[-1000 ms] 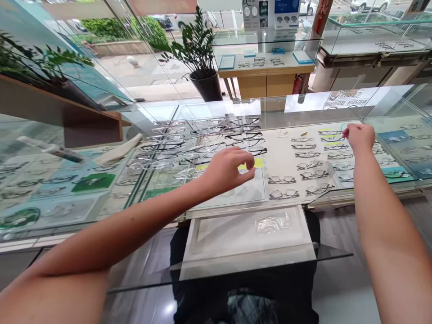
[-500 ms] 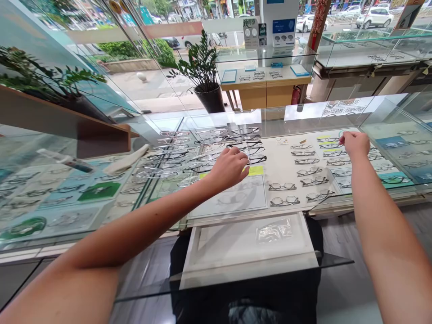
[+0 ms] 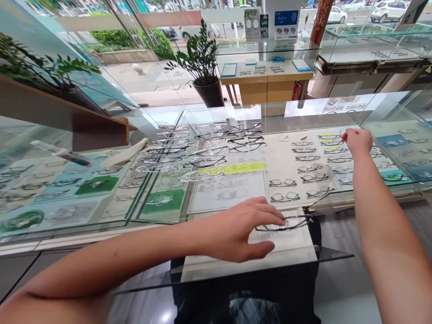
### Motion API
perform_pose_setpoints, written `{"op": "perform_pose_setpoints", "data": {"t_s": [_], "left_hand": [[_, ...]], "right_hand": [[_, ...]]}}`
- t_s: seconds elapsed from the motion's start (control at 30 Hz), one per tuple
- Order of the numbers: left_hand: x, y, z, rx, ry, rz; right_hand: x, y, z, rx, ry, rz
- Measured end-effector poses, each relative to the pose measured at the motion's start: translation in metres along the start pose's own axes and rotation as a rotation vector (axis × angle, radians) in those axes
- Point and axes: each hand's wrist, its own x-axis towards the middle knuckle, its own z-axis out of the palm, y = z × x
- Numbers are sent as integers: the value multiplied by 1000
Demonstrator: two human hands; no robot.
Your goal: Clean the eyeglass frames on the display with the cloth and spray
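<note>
My left hand [image 3: 249,231] is over the pulled-out white drawer [image 3: 216,268], with its fingertips on a pair of dark-framed eyeglasses [image 3: 299,222]. Its thumb is held apart from the fingers. Farther left, several rows of eyeglasses [image 3: 205,160] lie on the glass counter top. On the right, my right hand [image 3: 358,140] has its fingers curled together above the counter, beside eyeglasses [image 3: 329,137] on a white card with yellow strips. Whatever is between those fingers, if anything, is too small to make out.
More eyeglasses [image 3: 285,197] lie in the display case under the glass. A yellow strip [image 3: 232,168] runs along a white panel. A white cloth [image 3: 126,153] and a clear bottle [image 3: 60,153] are at left. A wooden shelf [image 3: 101,130] juts in above the counter.
My left hand has come from the rows of eyeglasses toward me, bringing a dark-framed pair over the drawer. My right hand has stayed in nearly the same place.
</note>
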Motion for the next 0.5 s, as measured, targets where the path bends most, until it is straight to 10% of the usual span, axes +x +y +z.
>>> {"op": "perform_pose_setpoints", "data": {"t_s": [0.23,0.5], "left_hand": [[5,-34,65,-136,-142,6],[46,-119,113,434,14,-276]], "right_hand": [[6,5,3,-6,1,-32],[2,1,2,-21,-4,-38]]}}
